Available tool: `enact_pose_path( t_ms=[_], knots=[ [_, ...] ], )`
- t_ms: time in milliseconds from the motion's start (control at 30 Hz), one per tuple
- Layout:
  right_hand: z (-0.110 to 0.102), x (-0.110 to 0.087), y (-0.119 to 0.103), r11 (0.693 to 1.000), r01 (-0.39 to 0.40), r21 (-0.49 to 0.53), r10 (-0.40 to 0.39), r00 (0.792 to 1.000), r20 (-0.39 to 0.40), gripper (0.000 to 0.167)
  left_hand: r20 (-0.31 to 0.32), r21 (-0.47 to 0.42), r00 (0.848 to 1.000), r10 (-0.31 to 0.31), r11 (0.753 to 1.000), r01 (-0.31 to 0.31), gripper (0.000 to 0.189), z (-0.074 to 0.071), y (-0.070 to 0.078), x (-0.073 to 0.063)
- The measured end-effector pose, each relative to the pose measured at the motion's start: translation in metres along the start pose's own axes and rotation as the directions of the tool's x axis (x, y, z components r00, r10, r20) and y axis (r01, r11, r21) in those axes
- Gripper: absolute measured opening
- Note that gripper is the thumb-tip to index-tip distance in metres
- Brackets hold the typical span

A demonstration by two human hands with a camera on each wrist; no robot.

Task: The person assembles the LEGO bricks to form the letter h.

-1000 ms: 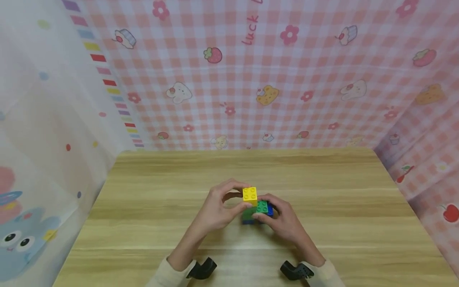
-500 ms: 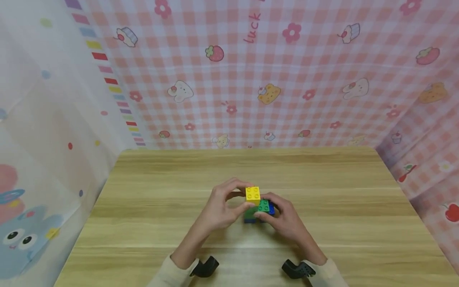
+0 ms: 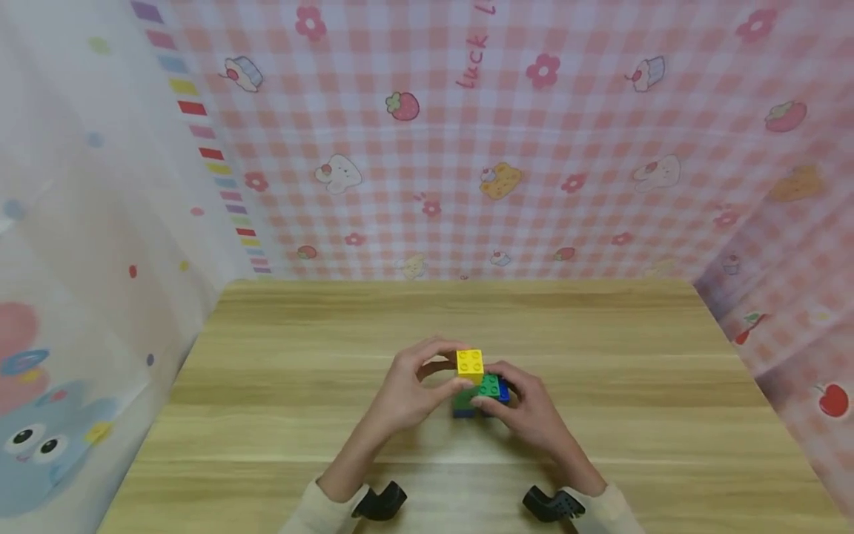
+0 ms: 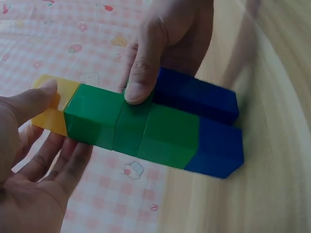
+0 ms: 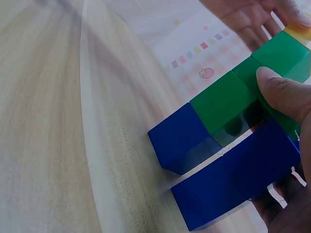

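A tall stack of toy building bricks stands in the middle of the wooden table in the head view. At its top is a yellow brick (image 3: 470,363), which the thumb and fingers of my left hand (image 3: 410,389) pinch on opposite sides. Flush below the yellow brick come green bricks (image 4: 92,114), then a blue brick (image 4: 218,148) at the foot. Alongside runs a second blue column (image 5: 233,170), under a green part (image 3: 489,385) that juts right. My right hand (image 3: 530,408) grips this side, thumb on the green. Its other fingers are partly hidden behind the bricks.
The wooden table (image 3: 300,319) reaches back to a pink checked cloth (image 3: 427,148) hung behind it. Pale printed cloth (image 3: 153,222) hangs at the left. A black wrist device (image 3: 380,501) sits at the left cuff, another black device (image 3: 552,504) at the right.
The head view shifts slightly. Both hands keep the same hold, and the bricks stay together in the same arrangement.
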State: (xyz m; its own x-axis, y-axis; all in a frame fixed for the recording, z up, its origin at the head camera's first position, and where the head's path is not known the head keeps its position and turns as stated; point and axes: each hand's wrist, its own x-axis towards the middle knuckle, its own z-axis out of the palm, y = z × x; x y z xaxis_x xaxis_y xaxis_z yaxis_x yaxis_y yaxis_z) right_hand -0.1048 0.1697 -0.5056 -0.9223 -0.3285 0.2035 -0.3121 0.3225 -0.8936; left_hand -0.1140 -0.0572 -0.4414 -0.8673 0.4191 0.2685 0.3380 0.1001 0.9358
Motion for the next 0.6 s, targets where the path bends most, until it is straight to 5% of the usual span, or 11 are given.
enact_pose_path(
  t_ms=[333,600],
  knots=[
    [-0.003,-0.007,-0.003,0.996,-0.067,-0.064,0.067,0.998,-0.011,0.048,0.027,0.031,0.998,-0.063,0.998,0.062,0.046,0.000,-0.018,-0.011],
    [-0.011,-0.005,-0.017,0.996,0.048,-0.077,-0.054,0.996,-0.071,0.044,-0.030,-0.061,1.000,-0.007,0.998,0.005,0.038,0.003,-0.022,-0.012]
  ],
)
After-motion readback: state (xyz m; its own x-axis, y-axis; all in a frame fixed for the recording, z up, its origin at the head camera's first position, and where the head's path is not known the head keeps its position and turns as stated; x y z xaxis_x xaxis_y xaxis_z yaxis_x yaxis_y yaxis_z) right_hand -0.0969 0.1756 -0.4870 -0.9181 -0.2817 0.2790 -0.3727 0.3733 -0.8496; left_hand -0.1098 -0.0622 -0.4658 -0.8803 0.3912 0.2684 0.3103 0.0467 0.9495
